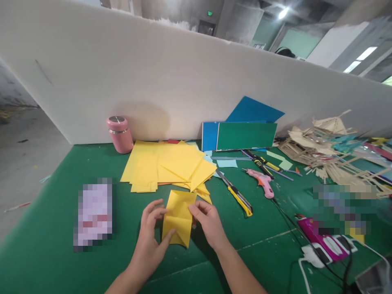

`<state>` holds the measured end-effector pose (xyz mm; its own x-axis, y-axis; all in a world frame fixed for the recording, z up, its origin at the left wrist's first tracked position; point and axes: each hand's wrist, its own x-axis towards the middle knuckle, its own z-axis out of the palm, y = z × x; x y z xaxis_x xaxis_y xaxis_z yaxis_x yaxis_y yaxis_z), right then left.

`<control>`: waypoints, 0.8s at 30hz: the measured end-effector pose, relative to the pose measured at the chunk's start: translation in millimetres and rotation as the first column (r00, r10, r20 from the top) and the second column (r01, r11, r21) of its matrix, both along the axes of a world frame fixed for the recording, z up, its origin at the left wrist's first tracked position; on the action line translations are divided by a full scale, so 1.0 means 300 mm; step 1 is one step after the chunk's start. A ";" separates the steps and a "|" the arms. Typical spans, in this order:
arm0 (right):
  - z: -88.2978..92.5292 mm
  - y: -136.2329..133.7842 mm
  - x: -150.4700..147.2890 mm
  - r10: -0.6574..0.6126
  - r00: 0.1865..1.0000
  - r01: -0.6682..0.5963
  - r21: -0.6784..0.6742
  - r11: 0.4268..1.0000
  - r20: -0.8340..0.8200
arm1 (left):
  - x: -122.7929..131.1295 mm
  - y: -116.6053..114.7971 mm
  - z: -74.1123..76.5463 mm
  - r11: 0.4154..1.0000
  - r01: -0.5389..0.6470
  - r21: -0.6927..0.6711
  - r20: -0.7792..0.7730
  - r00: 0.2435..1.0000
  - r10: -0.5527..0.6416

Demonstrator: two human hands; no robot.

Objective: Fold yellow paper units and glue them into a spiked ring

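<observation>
A folded yellow paper (pixel 179 216) lies on the green table (pixel 61 261) in front of me. My left hand (pixel 151 234) pinches its left edge, thumb over the lower part and fingers curled at the upper left. My right hand (pixel 208 220) grips the paper's right edge with bent fingers. Just behind lies a pile of yellow sheets (pixel 165 165), some folded.
A pink cup (pixel 119 134) stands by the white wall. Blue and green cards (pixel 241 134) lean on it. A yellow utility knife (pixel 239 196), a pink glue gun (pixel 261 181), a wooden stick model (pixel 333 151) and cables (pixel 324 249) lie right.
</observation>
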<state>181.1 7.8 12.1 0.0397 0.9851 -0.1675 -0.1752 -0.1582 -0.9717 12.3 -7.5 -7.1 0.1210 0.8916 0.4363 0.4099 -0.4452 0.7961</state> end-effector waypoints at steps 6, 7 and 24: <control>0.010 -0.009 0.005 0.106 0.994 -0.105 -0.039 0.994 0.025 | -0.013 -0.012 0.012 0.958 0.042 0.285 -0.297 0.954 0.047; 0.014 -0.010 0.005 0.118 0.992 -0.117 -0.027 0.993 0.044 | -0.014 -0.014 0.010 0.948 0.074 0.308 -0.327 0.944 0.033; 0.011 -0.011 0.014 0.181 0.983 -0.181 0.013 0.983 0.038 | -0.037 0.029 0.011 0.991 0.071 0.109 -0.082 0.995 -0.062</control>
